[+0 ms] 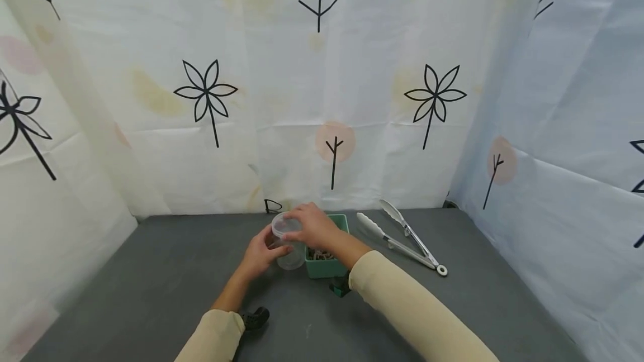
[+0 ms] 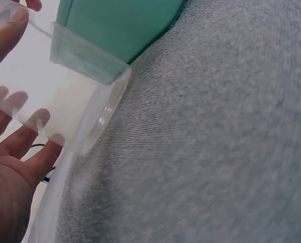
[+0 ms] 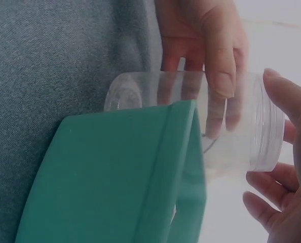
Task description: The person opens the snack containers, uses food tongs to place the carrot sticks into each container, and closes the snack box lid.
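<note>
A clear plastic jar [image 1: 290, 259] stands on the grey table, left of a green bin [image 1: 322, 268] that holds small brownish pieces. The left hand [image 1: 258, 252] grips the jar's side; in the left wrist view its fingers [image 2: 39, 119] curve round the clear wall [image 2: 64, 96]. At the jar's top the right hand [image 1: 314, 228] holds the round clear lid [image 1: 285, 224] by its rim. The right wrist view shows the lid [image 3: 268, 126] at the jar's mouth, between the thumb and fingers of the right hand [image 3: 287, 167]. Whether the lid is screwed on cannot be told.
Metal tongs [image 1: 410, 244] with pale tips lie spread on the table [image 1: 166, 272] to the right of the green bin. Patterned white curtains [image 1: 271, 71] enclose the table at the back and both sides. The green bin stands close beside the jar.
</note>
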Demonstrator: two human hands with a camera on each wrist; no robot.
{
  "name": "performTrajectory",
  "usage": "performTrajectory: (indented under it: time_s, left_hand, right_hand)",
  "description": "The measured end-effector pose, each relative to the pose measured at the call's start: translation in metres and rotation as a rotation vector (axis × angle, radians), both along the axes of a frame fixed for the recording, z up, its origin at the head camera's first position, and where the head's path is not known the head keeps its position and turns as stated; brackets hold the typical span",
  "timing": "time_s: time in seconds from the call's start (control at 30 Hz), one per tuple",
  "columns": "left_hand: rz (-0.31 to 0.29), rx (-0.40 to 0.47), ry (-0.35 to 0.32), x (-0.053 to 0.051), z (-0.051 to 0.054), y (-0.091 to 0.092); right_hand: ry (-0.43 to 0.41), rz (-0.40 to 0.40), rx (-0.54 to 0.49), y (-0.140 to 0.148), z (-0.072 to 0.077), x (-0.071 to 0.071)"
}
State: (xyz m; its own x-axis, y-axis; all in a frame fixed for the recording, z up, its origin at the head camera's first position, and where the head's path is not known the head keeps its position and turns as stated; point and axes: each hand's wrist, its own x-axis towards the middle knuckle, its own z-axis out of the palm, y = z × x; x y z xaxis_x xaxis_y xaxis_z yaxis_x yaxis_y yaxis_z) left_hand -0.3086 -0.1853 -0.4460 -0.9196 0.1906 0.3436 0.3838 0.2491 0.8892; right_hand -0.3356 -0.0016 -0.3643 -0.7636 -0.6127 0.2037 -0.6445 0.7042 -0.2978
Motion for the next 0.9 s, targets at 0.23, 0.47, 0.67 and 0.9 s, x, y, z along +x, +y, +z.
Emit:
performTrajectory:
  time_s: [0.23,0.47,0.67,0.9]
  left_hand:
    - [-0.013,0.027,-0.069,0.012,0.016,0.008]
    - [0.031,0.046,-0.041,0.0,-0.005,0.007]
    - [0.088,-0.008,-0.049,-0.006,-0.017,0.006]
    - [0.109,-0.063,-0.043,-0.006,-0.016,0.007]
  right_hand:
    - [0.048,-0.028,0.037,0.0,0.002,-0.001]
    - [0.028,-0.057,0.038,-0.004,0.004,0.003]
    - [0.031,-0.059,0.027,-0.006,0.004,0.004]
    - [0.044,-0.058,0.029,-0.007,0.004,0.005]
